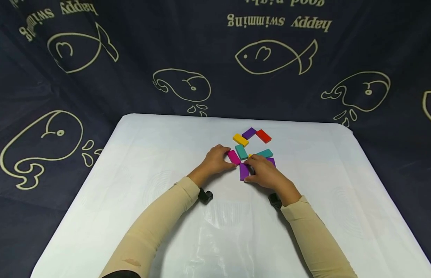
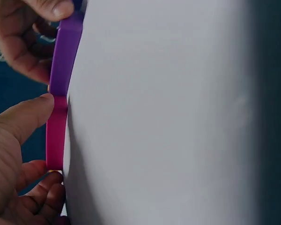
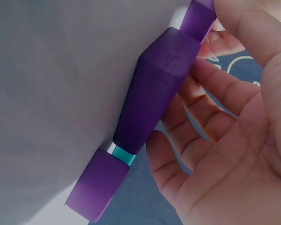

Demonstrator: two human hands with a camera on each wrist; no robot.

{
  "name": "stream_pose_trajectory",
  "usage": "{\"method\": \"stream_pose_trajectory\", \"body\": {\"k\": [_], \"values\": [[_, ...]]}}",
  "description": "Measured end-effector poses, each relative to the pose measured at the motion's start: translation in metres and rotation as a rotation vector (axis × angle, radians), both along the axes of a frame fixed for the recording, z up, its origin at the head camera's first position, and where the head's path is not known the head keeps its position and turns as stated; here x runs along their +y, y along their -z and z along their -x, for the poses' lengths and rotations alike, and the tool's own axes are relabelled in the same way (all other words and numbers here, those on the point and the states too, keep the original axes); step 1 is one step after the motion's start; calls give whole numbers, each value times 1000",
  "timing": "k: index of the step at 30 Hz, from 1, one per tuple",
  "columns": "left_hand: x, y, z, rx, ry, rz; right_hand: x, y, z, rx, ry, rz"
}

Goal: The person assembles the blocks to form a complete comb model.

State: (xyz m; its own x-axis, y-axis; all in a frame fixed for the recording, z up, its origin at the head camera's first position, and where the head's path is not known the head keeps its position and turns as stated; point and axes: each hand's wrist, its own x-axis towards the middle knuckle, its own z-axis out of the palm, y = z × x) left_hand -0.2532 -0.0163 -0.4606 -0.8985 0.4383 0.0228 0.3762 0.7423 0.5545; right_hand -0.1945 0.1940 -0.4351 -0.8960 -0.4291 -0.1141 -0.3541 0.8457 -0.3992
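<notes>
Both hands on small flat rectangular blocks, far half of the white-covered table (image 1: 222, 239), right of middle. Left hand (image 1: 214, 160) pinches the magenta block (image 1: 234, 157) by its ends: thumb at the near end, fingers at the far end. Right hand (image 1: 267, 173) pinches the purple block (image 1: 244, 172), also end to end, thumb nearest the person. Magenta and purple sit nearly corner to corner, slightly angled; left wrist view shows them meeting or almost.

A very dark block (image 1: 251, 170) is just right of the purple one, partly under the right hand; right wrist view shows it as deep purple, close to the fingers, grip on it can't be told.

Teal block (image 1: 241, 152) lies just right of the magenta one, tilted. Beyond it, yellow block (image 1: 241, 139), then violet block (image 1: 249, 133), then red block (image 1: 263, 136), near end to end in a bent row. Past the right hand: second teal block (image 1: 265, 153), a yellow sliver (image 1: 250, 156) at its left, and another purple block (image 1: 272, 161) mostly hidden by the hand.

Beige sleeves (image 1: 159, 220) on both arms, black wrist cameras (image 1: 205, 196) under the wrists. Behind the table, dark blue cloth (image 1: 212, 50) with cream fish and whale outlines, upside-down "happy swimming" lettering.
</notes>
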Motion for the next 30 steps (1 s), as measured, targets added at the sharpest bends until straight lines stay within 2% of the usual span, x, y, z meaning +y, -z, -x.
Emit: {"method": "stream_pose_trajectory", "body": {"k": [5, 9, 13, 22, 30], "values": [[-4, 4, 1, 32, 2, -42, -2, -1, 0, -16, 12, -9], [-5, 4, 1, 18, 3, -43, -1, -1, -1, -13, 14, -17], [-5, 5, 5, 9, 13, -30, -1, -2, -1, -6, 9, -22], [-15, -5, 19, -16, 61, -37, -1, -2, 1, -28, 16, -28], [-39, -13, 44, -40, 26, -20, -2, -1, 0, -21, 15, -13]]}}
